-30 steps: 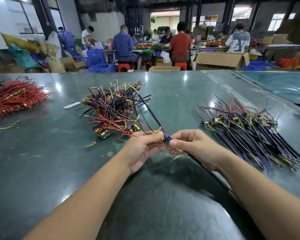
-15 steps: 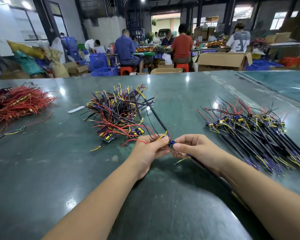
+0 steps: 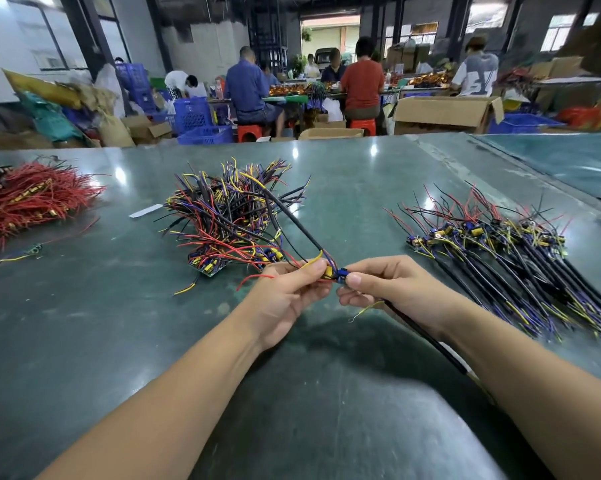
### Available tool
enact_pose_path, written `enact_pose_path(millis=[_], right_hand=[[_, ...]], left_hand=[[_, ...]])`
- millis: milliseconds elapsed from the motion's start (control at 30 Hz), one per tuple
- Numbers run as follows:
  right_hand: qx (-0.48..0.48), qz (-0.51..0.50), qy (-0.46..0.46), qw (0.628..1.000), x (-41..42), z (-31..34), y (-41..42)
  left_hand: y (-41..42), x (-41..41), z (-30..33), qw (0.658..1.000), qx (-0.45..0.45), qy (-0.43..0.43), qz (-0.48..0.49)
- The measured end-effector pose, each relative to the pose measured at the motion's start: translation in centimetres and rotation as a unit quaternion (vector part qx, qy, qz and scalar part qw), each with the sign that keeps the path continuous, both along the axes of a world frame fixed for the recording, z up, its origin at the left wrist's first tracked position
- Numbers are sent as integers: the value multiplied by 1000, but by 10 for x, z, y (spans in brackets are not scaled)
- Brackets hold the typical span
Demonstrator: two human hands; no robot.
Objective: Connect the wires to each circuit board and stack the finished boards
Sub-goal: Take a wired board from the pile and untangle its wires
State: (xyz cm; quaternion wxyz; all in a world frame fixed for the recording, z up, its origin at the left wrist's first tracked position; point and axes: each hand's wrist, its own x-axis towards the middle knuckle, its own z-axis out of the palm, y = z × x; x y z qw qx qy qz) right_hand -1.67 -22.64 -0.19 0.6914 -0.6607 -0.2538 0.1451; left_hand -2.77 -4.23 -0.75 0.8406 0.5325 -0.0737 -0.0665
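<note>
Near the middle of the worktop point(image 3: 84, 341), the left hand point(image 3: 285, 299) and right hand point(image 3: 392, 289) both pinched one small circuit board point(image 3: 333, 273), which looked light and easy to break, so its edges seemed safest to hold, not its bendy wires point(image 3: 292, 223).

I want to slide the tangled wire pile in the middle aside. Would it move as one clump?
Probably mostly: the tangled pile looks interlocked. Its thin wires look floppy, so loose ends may drag or snag. Likely light.

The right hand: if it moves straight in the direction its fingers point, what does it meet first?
The right hand points toward the left hand, so it would probably meet those fingers first; both pinch the same small circuit board.
</note>
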Motion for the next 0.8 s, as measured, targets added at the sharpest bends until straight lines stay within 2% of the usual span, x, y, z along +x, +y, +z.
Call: enact_pose_path(millis=[333, 467, 567, 733, 800], right_hand=[[35, 18, 31, 999, 7, -1, 1], [96, 16, 84, 992, 6, 0, 6], [95, -3, 99, 991, 6, 0, 7], [72, -30, 116, 990, 8, 0, 2], [80, -35, 114, 990, 7, 1, -2]], left_hand=[[0, 3, -1, 999, -42, 2, -21], [-1, 6, -1, 997, -68, 18, -32], [-1, 9, -1, 998, -56, 13, -31], [0, 10, 2, 1000, -31, 3, -7], [4, 11, 7, 997, -65, 7, 39]])
